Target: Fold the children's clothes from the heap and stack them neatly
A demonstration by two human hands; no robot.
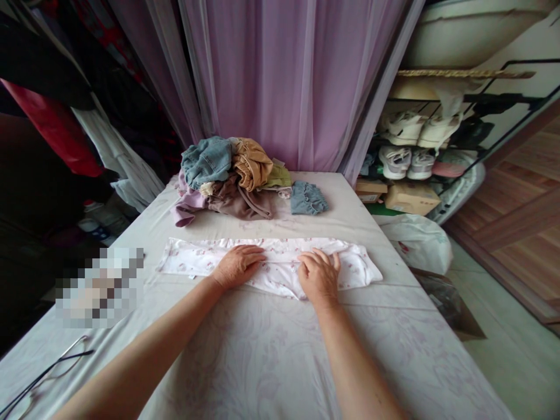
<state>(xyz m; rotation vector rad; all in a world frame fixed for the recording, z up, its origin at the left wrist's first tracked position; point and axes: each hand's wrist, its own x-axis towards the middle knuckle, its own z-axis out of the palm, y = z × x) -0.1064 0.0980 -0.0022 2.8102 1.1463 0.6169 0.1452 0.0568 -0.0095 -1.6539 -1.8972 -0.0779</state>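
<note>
A white garment with a small reddish print [280,271], shaped like a pair of small pants, lies lengthwise across the sheet-covered surface in a long, narrow strip. My left hand [238,265] rests palm down on its middle-left part, fingers stretched out to the right. On the garment's right part lies my right hand [319,274], its fingers somewhat bent and apart, the tips pressing on the fabric. The cloth under both palms is hidden. A small white tag shows at the lower left edge.
Behind the garment is a clothes pile with blue denim [207,160], tan pants [252,162] and a brown garment [240,201]. A folded blue-grey garment [308,198] lies beside it. Eyeglasses [48,370] and a blurred-out item are at left. A shoe rack [420,146] stands at right.
</note>
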